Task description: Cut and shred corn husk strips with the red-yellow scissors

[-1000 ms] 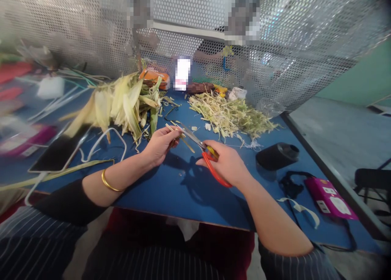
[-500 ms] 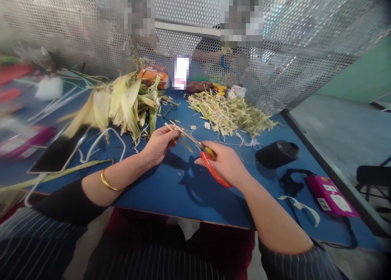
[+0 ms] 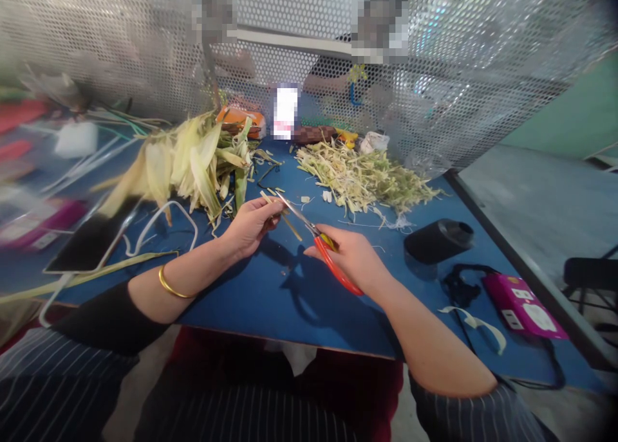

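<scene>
My left hand point(image 3: 248, 226) pinches a thin pale strip of corn husk point(image 3: 277, 209) above the blue table point(image 3: 270, 300). Red-handled scissors point(image 3: 321, 249) sit in my right hand point(image 3: 355, 258), their metal blades pointing up-left and meeting the strip just by my left fingertips. A pile of whole yellow-green corn husks point(image 3: 188, 162) lies behind my left hand. Farther right is a heap of cut husk strips point(image 3: 367, 181).
A black phone point(image 3: 89, 242) with a white cable point(image 3: 159, 223) lies at the left. At the right sit a black cylinder point(image 3: 437, 239), a black cord and a magenta box point(image 3: 521, 303). A perforated metal screen point(image 3: 483, 75) closes the back; people sit behind it.
Both hands and the scissors have shifted slightly up and away from me. The strip stays pinched at the blades.
</scene>
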Tool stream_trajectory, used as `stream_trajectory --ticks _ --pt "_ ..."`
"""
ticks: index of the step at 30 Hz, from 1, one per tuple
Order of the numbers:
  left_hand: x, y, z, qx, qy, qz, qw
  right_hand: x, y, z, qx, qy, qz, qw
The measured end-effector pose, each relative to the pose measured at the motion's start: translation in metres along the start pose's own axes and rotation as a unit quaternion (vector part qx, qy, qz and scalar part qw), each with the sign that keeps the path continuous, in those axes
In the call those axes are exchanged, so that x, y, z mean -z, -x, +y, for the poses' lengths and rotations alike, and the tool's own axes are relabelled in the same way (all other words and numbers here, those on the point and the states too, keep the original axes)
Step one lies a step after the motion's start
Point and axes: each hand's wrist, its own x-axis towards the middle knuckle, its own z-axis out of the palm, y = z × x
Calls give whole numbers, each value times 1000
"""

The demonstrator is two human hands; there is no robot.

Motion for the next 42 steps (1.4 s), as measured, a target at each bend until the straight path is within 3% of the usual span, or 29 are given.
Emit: stream_trajectory --ticks 10,17,21,27,30,32,34,36,39,42 --pt "3 -4 0 11 4 2 1000 -5 -3 4 -21 -2 23 1000" --pt "16 -17 27 -5 54 120 991 1 -18 34 -121 3 110 987" --pt "27 -24 44 -26 106 178 978 -6 -24 36 -108 7 76 991" --pt "31 -26 48 -4 127 191 973 -21 -35 -8 34 142 -31 989" --pt "31 -25 46 14 130 186 974 -28 -55 -20 51 134 -64 988" --pt "31 -25 44 18 132 181 974 -25 -73 -14 29 101 -58 993" --pt "32 -25 43 19 132 176 975 -15 -88 1 -89 84 3 992" --pt "32 -25 44 24 130 174 976 2 -94 18 -155 91 48 983" --pt "31 -23 46 40 134 172 975 24 -81 28 -199 70 66 975" --pt "30 -21 48 48 142 166 975 28 -52 19 -186 23 25 982"
